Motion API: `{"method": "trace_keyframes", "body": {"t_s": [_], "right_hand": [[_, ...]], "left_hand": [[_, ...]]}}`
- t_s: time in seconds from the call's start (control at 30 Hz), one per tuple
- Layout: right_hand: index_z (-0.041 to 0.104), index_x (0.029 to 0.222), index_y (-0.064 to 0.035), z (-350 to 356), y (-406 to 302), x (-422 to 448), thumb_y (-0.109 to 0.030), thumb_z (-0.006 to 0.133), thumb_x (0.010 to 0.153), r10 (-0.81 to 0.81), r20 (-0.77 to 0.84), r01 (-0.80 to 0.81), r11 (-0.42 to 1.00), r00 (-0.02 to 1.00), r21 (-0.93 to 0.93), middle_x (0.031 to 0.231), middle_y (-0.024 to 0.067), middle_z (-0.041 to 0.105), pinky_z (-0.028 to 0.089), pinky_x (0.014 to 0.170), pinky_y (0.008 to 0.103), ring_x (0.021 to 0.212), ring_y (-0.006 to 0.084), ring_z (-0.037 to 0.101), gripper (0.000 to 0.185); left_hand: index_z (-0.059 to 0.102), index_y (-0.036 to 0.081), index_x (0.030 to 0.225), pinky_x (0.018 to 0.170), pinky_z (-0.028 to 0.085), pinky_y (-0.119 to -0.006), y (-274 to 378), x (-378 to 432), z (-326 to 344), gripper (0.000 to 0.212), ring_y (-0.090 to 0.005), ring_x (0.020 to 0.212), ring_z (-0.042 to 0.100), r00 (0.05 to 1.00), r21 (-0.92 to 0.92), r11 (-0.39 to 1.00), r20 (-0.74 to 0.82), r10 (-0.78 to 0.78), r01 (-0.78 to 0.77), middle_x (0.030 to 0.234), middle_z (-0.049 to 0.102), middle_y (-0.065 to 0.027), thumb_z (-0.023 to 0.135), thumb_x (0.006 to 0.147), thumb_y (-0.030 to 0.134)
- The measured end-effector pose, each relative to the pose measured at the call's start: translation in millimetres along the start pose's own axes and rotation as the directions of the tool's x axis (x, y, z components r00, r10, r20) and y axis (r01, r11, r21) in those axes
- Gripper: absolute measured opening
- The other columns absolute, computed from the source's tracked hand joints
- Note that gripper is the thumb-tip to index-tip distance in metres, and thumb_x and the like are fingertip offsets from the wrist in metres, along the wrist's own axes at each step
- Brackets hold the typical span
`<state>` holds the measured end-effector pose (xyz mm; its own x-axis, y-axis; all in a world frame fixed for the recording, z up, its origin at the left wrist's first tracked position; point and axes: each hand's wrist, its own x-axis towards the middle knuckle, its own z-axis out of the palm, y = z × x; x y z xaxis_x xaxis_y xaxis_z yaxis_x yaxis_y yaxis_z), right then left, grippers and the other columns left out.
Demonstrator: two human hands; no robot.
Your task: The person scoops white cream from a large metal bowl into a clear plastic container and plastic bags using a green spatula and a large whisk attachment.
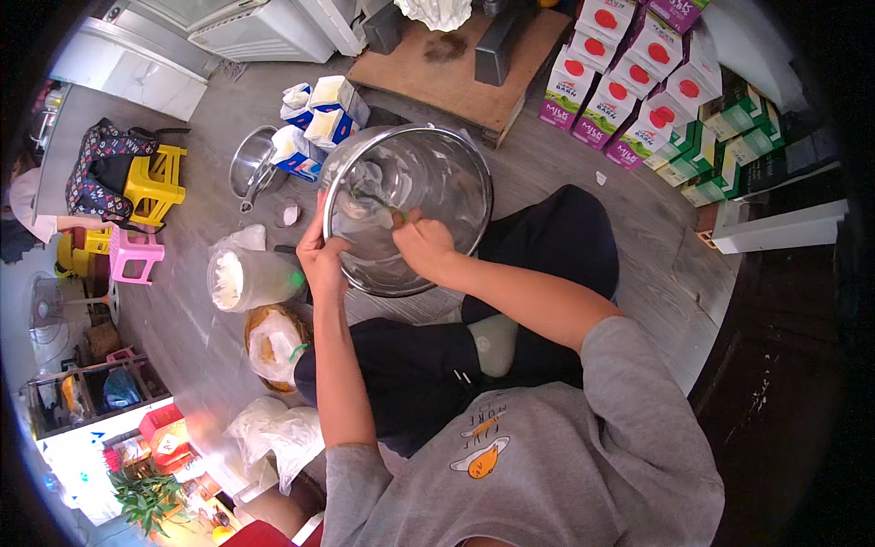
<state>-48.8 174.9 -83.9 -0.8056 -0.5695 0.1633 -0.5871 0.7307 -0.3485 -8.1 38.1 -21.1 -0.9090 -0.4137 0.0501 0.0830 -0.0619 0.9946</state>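
Observation:
A large, deep stainless steel bowl (448,253) is tilted in front of my legs, its mouth turned up towards me. My left hand (322,256) grips the rim on its left side, thumb at the inner edge and fingers along the outside. My right hand (425,247) reaches into the mouth, its fingers closed around a slim utensil (377,200) that shows some green near the grip. The utensil slants towards the far left of the bowl's inside; glare on the metal hides what kind of head it has. Whitish smears or reflections cover the inner wall.
Left of the bowl are a steel saucepan (246,154), blue-and-white cartons (333,126), a clear tub of white contents (256,279) and a wicker basket (254,328). Milk cartons (608,102) and green cartons (718,154) stack at right. A person's sleeve (26,198) shows far left.

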Motion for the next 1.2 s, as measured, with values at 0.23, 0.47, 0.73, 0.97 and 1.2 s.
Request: {"method": "trace_keyframes", "body": {"t_s": [0.23,0.47,0.73,0.97,1.2], "right_hand": [[0.053,0.103,0.0048,-30,-1,28,-0.006,0.051,0.072,0.054,-0.110,-0.046,0.996,0.993,0.075,0.080,0.0226,0.057,0.050,0.048,0.0353,0.060,0.0305,0.062,0.032],[0.054,0.099,0.0037,12,9,-13,-0.005,0.049,0.074,0.004,-0.004,-0.003,0.993,1.000,0.114,0.077,0.0223,0.057,0.050,0.049,0.0360,0.062,0.0308,0.063,0.027],[0.066,0.073,-0.0023,-28,12,14,-0.009,0.055,0.070,0.055,0.055,-0.058,0.997,0.997,0.060,0.075,0.0171,0.063,0.052,0.060,0.0353,0.079,0.0270,0.064,0.014],[0.067,0.075,-0.0036,-40,5,25,-0.008,0.055,0.069,-0.001,0.070,-0.004,0.998,0.998,0.068,0.076,0.0159,0.063,0.052,0.062,0.0357,0.076,0.0274,0.063,0.014],[0.068,0.077,-0.0056,-54,-3,40,-0.008,0.055,0.070,-0.003,0.109,0.002,1.000,0.994,0.014,0.078,0.0142,0.064,0.052,0.064,0.0346,0.078,0.0265,0.063,0.015]], "left_hand": [[0.050,-0.002,0.120,0.076,0.043,-0.021,-8,1,-14,0.068,-0.0151,0.100,0.053,0.998,0.086,0.996,-0.049,0.044,-0.040,0.115,0.055,-0.0095,0.042,0.053,-0.011],[0.046,-0.006,0.120,0.098,0.031,-0.026,2,2,-2,0.071,-0.0212,0.125,0.035,0.999,0.032,0.999,-0.039,-0.027,0.029,0.133,0.038,-0.0164,0.040,0.050,-0.013],[0.049,-0.003,0.120,0.094,0.031,-0.025,-2,2,2,0.069,-0.0192,0.118,0.038,0.998,0.069,0.995,0.013,0.068,-0.069,0.127,0.045,-0.0137,0.041,0.051,-0.011],[0.052,-0.004,0.116,0.103,0.023,-0.030,4,3,11,0.068,-0.0234,0.130,0.025,0.993,0.064,0.994,0.074,0.088,-0.093,0.128,0.046,-0.0138,0.038,0.050,-0.012],[0.053,-0.004,0.115,0.104,0.022,-0.031,2,6,12,0.068,-0.0234,0.130,0.025,0.993,0.046,0.995,0.081,0.085,-0.089,0.127,0.047,-0.0131,0.038,0.050,-0.013]]}}
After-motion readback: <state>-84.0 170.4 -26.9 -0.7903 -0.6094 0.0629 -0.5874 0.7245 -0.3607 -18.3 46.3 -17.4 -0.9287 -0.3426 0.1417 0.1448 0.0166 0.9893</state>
